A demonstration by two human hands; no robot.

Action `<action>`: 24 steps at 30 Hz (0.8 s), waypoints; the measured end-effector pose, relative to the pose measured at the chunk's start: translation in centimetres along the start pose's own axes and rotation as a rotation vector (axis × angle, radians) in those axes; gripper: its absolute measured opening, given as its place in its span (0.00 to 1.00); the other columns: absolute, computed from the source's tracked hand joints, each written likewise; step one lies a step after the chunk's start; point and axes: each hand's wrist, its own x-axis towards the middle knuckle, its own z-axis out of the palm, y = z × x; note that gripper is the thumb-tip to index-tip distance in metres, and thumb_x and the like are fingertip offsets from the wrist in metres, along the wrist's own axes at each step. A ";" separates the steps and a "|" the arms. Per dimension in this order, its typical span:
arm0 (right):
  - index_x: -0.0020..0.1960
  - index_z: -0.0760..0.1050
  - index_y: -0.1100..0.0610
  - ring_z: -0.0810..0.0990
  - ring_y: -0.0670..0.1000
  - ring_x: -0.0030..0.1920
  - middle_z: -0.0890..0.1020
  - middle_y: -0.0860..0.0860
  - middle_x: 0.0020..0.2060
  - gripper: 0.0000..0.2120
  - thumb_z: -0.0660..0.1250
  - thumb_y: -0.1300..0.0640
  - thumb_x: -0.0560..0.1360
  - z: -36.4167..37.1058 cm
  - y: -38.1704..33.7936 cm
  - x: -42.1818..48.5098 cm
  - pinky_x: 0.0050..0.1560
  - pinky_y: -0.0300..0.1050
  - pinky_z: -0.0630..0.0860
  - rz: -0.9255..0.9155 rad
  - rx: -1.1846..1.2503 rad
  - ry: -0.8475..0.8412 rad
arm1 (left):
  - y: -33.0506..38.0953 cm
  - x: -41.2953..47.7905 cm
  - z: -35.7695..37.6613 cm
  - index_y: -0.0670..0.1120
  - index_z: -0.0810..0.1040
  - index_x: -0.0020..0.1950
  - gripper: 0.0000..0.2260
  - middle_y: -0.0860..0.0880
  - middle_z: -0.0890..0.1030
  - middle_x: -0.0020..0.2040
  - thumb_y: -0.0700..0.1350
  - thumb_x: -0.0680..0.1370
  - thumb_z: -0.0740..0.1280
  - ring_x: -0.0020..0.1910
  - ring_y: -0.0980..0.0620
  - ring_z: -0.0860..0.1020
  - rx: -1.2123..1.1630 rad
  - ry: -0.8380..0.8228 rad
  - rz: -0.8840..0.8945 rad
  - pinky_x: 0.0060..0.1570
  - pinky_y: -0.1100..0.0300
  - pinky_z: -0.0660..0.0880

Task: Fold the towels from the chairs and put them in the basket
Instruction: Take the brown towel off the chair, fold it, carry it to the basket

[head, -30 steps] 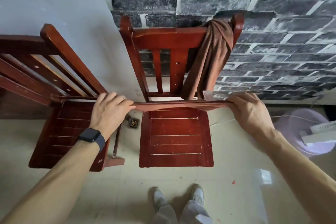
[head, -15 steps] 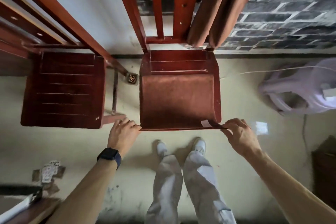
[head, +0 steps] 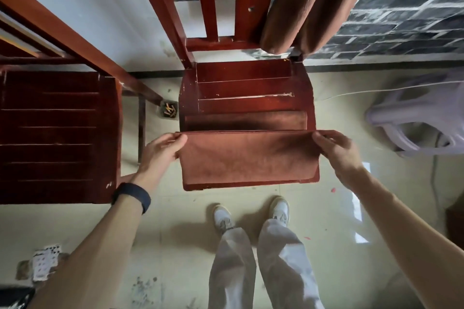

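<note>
Your left hand (head: 163, 150) and right hand (head: 336, 150) are holding a rust-brown towel (head: 248, 158) by the two ends of its far edge. They are well apart, one at each side of a chair seat. Your left hand is pinching the left end, thumb on top and fingers underneath. Your right hand is gripping the right end with its fingers curled over the cloth.

The towel is lying doubled across the front half of the middle chair (head: 246, 80), a red-brown wooden chair with a slatted seat. A strip of the lower layer is showing just behind the edge you are holding, and the towel's front fold is sitting just inside the seat's front edge.

A second towel (head: 301, 2) of the same brown is hanging over the right side of that chair's backrest, with its lower end just above the back of the seat.

Another wooden chair, the left chair (head: 57, 133), is standing just beside the first. A pale lavender plastic basket (head: 421, 118) is sitting on the floor (head: 175, 221) to your right, apart from the chairs.

You are wearing a dark wristband (head: 133, 195) on your left wrist, and your white shoes (head: 222, 218) are standing on the tiles just in front of the seat.
</note>
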 end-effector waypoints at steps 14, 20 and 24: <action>0.57 0.80 0.54 0.78 0.51 0.49 0.80 0.51 0.46 0.10 0.67 0.51 0.80 6.1 1.6 8.6 0.50 0.39 0.69 -0.110 -0.202 0.269 | -0.8 7.2 5.2 0.52 0.78 0.57 0.09 0.53 0.78 0.49 0.54 0.80 0.66 0.49 0.53 0.75 0.099 0.267 0.084 0.45 0.63 0.67; 0.60 0.79 0.52 0.78 0.51 0.53 0.80 0.48 0.49 0.14 0.66 0.46 0.80 6.5 0.9 9.0 0.54 0.40 0.70 -0.043 -0.251 0.324 | -1.1 8.5 5.9 0.50 0.80 0.57 0.11 0.51 0.80 0.52 0.54 0.79 0.67 0.50 0.50 0.76 0.091 0.363 0.019 0.50 0.60 0.69; 0.58 0.79 0.52 0.80 0.55 0.55 0.80 0.49 0.47 0.12 0.66 0.47 0.80 6.8 0.5 8.9 0.53 0.39 0.69 -0.072 -0.312 0.357 | -0.8 9.2 6.3 0.49 0.81 0.57 0.12 0.47 0.82 0.53 0.55 0.80 0.66 0.50 0.46 0.78 0.227 0.412 0.054 0.49 0.59 0.72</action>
